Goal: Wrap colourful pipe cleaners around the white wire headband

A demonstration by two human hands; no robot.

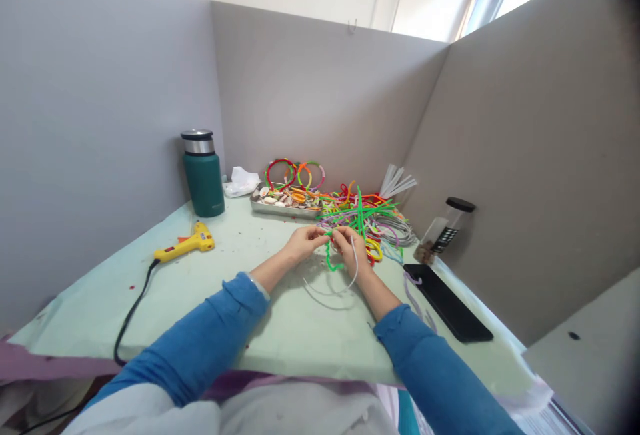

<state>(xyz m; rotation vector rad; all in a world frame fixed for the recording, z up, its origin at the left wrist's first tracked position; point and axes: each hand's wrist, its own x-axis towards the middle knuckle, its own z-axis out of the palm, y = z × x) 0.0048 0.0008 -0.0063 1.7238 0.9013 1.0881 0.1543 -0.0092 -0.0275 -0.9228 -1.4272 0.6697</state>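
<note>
My left hand (304, 243) and my right hand (351, 249) meet over the middle of the table, fingers pinched close together. Between them is a crinkled green pipe cleaner (328, 260), its loose end hanging down in a bend. A thin pale grey cord or wire (356, 268) comes from the right hand's fingers and curves in a loop below both hands. The fingers hide where the two strands meet. Just behind my hands lies a heap of coloured pipe cleaners (367, 211), with green ones sticking up.
A metal tray (285, 210) of shells stands at the back, with coloured rings (281, 173) behind it. At left are a green bottle (204, 178) and a corded yellow glue gun (186, 243). A black phone-like slab (447, 303) and a clear jar (440, 235) are at right.
</note>
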